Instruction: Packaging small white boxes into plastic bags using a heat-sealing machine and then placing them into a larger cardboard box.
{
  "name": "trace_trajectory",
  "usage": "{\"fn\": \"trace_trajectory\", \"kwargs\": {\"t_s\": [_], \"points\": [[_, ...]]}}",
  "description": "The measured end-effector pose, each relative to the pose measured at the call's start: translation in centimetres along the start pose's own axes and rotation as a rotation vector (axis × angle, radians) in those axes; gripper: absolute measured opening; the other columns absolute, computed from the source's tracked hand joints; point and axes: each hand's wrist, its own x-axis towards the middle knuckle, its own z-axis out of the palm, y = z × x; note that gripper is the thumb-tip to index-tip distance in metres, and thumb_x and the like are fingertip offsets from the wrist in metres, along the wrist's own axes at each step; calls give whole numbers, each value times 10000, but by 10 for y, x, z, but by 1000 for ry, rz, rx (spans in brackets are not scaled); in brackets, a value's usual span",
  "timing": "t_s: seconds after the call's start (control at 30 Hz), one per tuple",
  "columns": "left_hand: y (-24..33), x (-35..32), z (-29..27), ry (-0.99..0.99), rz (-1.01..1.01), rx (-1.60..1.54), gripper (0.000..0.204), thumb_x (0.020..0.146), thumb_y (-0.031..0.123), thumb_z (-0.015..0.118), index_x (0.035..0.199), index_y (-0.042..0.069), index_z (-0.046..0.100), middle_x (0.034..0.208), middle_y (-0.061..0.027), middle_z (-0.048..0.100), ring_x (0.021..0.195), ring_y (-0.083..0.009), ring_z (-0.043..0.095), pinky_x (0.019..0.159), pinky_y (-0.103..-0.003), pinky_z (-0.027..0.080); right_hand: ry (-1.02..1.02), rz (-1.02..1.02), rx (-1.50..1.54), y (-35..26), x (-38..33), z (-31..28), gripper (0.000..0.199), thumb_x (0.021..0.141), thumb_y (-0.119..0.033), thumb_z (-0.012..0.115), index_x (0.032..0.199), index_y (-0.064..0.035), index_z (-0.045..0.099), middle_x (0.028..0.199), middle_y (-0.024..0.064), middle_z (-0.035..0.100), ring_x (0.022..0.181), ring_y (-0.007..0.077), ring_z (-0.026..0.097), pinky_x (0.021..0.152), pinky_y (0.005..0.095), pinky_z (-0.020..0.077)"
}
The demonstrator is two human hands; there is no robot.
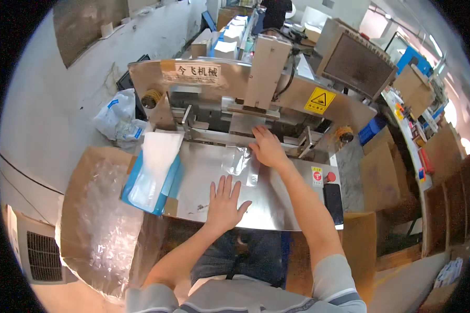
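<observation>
A clear plastic bag (238, 165) lies flat on the steel worktop (198, 172) in front of the machine. Just below its near edge, my left hand (224, 206) rests with fingers spread, holding nothing. My right hand (269, 149) reaches farther in, over the bag's right side. Its fingers are stretched out toward the machine's slot, and no grip shows. Beyond those fingertips, a metal plate (247, 124) sits under the upright press head (267, 73). To the left, a blue tray (170, 183) holds a stack of flat clear bags (154, 167).
A large carton (70, 195) full of clear plastic bags stands at the left. On the worktop's right end are a red button (330, 177) and a black phone (333, 204). A monitor (359, 63) is mounted above the machine. Farther back, a person (277, 13) is at a bench.
</observation>
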Motion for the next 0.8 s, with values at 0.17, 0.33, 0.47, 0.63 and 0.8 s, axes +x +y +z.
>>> {"fn": "trace_trajectory", "kwargs": {"t_s": [0.17, 0.33, 0.47, 0.63, 0.8], "points": [[1, -1, 1, 30, -10, -2, 658, 928, 471, 638, 1382, 5, 534, 1477, -280, 440, 1423, -456, 358, 1167, -635, 223, -7, 3, -5, 5, 0, 5, 520, 934, -249, 635, 1384, -12, 526, 1473, 202, 504, 1402, 379, 438, 1090, 544, 411], [0, -3, 5, 58, -11, -6, 663, 928, 471, 638, 1384, 2, 529, 1469, -279, 446, 1417, -452, 365, 1165, -638, 224, -4, 18, -37, 0, 4, -1, 530, 955, -283, 616, 1398, -13, 511, 1449, 194, 525, 1347, 376, 485, 1076, 546, 418], [4, -1, 2, 42, -28, -2, 655, 928, 459, 642, 1380, -1, 529, 1431, -270, 470, 1386, -447, 390, 1156, -644, 233, 13, 29, -55, -1, 10, -12, 538, 970, -306, 596, 1401, 1, 503, 1421, 196, 549, 1301, 378, 518, 1059, 536, 426], [2, -5, -1, 73, -80, -87, 675, 912, 407, 682, 1389, -30, 487, 1408, -269, 471, 1373, -457, 389, 1152, -649, 235, -18, 59, -110, -11, 15, -19, 532, 992, -333, 551, 1399, 5, 498, 1368, 205, 588, 1282, 386, 536, 1058, 552, 418], [2, -4, -4, 216, -144, -119, 764, 890, 340, 729, 1441, -62, 386, 1454, -308, 403, 1400, -503, 334, 1159, -655, 212, -74, 93, -98, -8, 24, -23, 566, 1015, -373, 495, 1423, 19, 470, 1281, 242, 636, 1238, 406, 572, 1063, 579, 401]]}}
